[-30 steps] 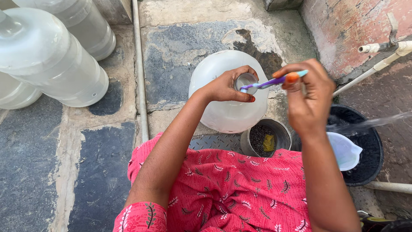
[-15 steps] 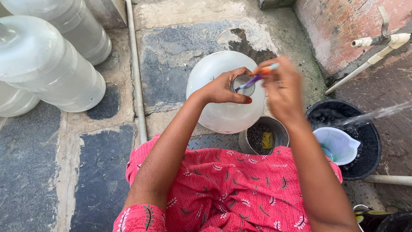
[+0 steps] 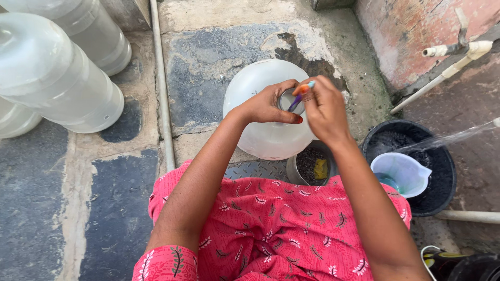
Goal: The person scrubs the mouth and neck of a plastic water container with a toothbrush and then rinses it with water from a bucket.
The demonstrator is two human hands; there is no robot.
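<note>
Since the earlier frame the right hand [image 3: 324, 110] has come in from the right and now sits over the mouth of the water jug [image 3: 260, 104], so the brush [image 3: 301, 97] it carries points down into the opening instead of lying across the jug's shoulder. The right grip is pinched closed on the brush's upper handle, whose orange and light-blue end shows above the fingertips; the purple shaft slants down and to the left into the neck. The left hand [image 3: 271, 104] curls around that neck, fingers wrapped on its rim, steadying it. The jug stands upright on the stone floor [image 3: 208, 57], just beyond the person's knees, its long axis vertical. The brush's axis nearly matches it, tilted only slightly. Just below the jug stands a small steel cup [image 3: 312, 166].
</note>
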